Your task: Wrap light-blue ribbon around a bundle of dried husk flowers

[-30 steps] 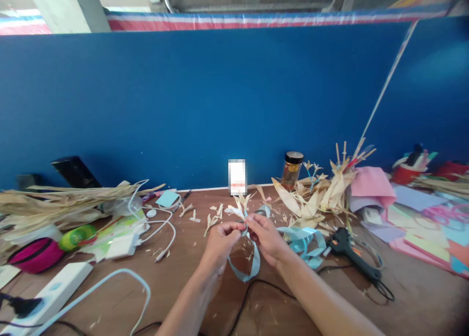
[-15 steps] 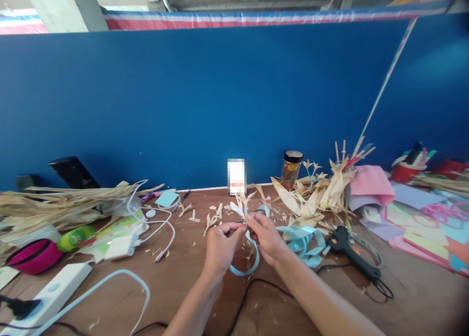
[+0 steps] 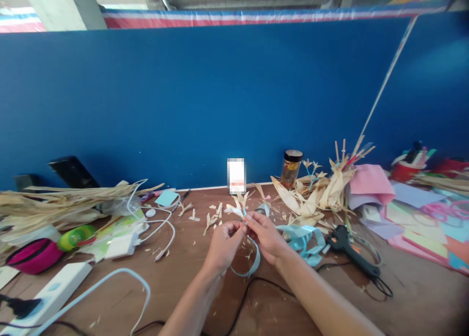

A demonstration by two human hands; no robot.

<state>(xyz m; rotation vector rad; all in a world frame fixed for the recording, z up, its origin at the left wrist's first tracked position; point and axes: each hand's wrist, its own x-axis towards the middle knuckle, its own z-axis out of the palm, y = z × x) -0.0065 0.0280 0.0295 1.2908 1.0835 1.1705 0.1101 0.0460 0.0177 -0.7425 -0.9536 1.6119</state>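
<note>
My left hand [image 3: 225, 245] and my right hand [image 3: 266, 236] meet over the middle of the table, thumbs and fingertips pinched together. From between them rises a small flower of pale dried husk [image 3: 239, 206], its petals pointing away from me. My right hand grips its stem, which the fingers mostly hide. A light-blue ribbon [image 3: 255, 262] is pinched in my left fingertips at the stem and hangs in a loop below. More blue ribbon lies in a loose heap [image 3: 306, 243] just right of my right hand.
A black glue gun [image 3: 353, 255] lies at right, its cable crossing the table. Behind are husks [image 3: 306, 199], a lidded jar [image 3: 292, 169] and a blue partition [image 3: 205, 96]. Coloured paper [image 3: 414, 223] covers the right. A power strip [image 3: 54, 292], white cables and dried strips [image 3: 73, 206] occupy the left.
Both hands stay pinched together at the stem, with only a slight shift of the fingers. The hanging ribbon loop has turned a little and looks thinner at its lower left.
</note>
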